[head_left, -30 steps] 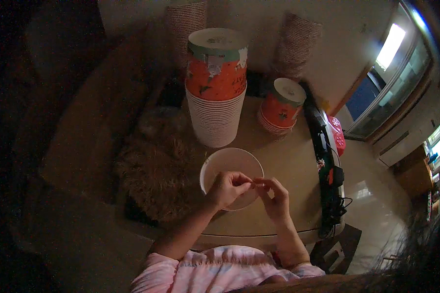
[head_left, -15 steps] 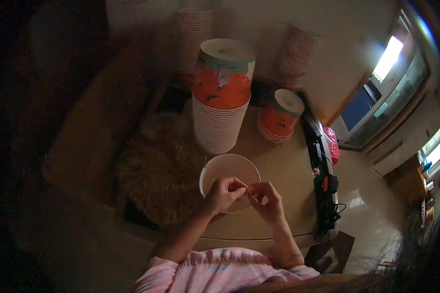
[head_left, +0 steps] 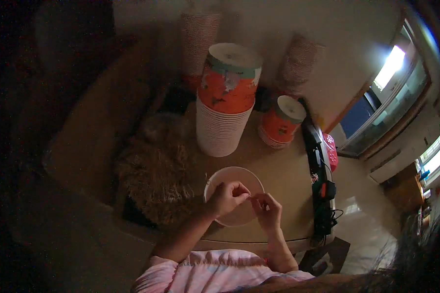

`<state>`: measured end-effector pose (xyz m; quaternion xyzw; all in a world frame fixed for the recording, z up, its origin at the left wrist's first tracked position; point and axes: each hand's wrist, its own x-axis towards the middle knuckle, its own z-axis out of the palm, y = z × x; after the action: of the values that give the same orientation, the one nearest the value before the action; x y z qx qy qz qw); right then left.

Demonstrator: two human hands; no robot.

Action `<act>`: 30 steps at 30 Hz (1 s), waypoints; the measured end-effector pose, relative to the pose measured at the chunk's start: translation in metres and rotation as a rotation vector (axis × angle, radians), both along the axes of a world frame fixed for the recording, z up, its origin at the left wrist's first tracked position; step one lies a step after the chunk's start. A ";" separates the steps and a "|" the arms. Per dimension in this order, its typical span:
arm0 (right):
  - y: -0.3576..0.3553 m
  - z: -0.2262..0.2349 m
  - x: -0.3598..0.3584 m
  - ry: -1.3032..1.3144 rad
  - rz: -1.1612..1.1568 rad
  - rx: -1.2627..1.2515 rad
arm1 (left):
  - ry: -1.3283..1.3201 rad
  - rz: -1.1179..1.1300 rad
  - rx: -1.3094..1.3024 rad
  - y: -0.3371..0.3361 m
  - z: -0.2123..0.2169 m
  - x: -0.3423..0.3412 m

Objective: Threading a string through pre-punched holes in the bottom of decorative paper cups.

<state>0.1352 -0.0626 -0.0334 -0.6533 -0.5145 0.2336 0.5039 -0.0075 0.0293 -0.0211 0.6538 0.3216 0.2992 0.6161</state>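
A: Hands, please.
B: Left hand (head_left: pixel 226 200) and right hand (head_left: pixel 269 210) brought together, fingertips meeting or nearly so. Thumb and forefinger of each are bent toward one another.
A: Grip?
B: Cannot tell whether the tips are pressed together or pinching something; any item there is too small to make out.
A: Location of the white tub (head_left: pixel 237 218)?
B: Mouth up on the table (head_left: pixel 291 200), near its front edge, directly below the hands. The fingertips are over its right part.
A: Surroundings?
B: Left of the tub, a shaggy brown heap (head_left: pixel 156 183), dimly lit. Just beyond the tub, a tall stack (head_left: pixel 222 129), white below, orange and green on top. Right of that, well apart from the hands, a short stack (head_left: pixel 281 124) of similar colours. Black cables (head_left: pixel 327 217) at the table's right edge.
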 end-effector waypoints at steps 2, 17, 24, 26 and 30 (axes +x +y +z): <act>0.001 0.000 0.001 -0.017 0.008 0.013 | 0.020 -0.002 0.059 -0.001 0.005 -0.002; -0.005 0.021 -0.013 -0.202 -0.062 0.039 | 0.013 0.001 0.090 -0.008 0.004 -0.005; 0.000 0.019 -0.017 -0.133 -0.092 0.176 | 0.051 -0.029 0.095 -0.014 0.013 -0.011; 0.001 0.023 -0.017 -0.150 -0.077 0.161 | 0.070 -0.018 0.134 -0.013 0.012 -0.009; -0.002 0.031 -0.029 0.009 -0.154 0.082 | 0.123 0.009 0.135 -0.011 0.012 -0.010</act>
<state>0.1066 -0.0642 -0.0023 -0.6686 -0.4695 0.1758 0.5492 -0.0180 0.0185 -0.0088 0.7096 0.3407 0.2823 0.5484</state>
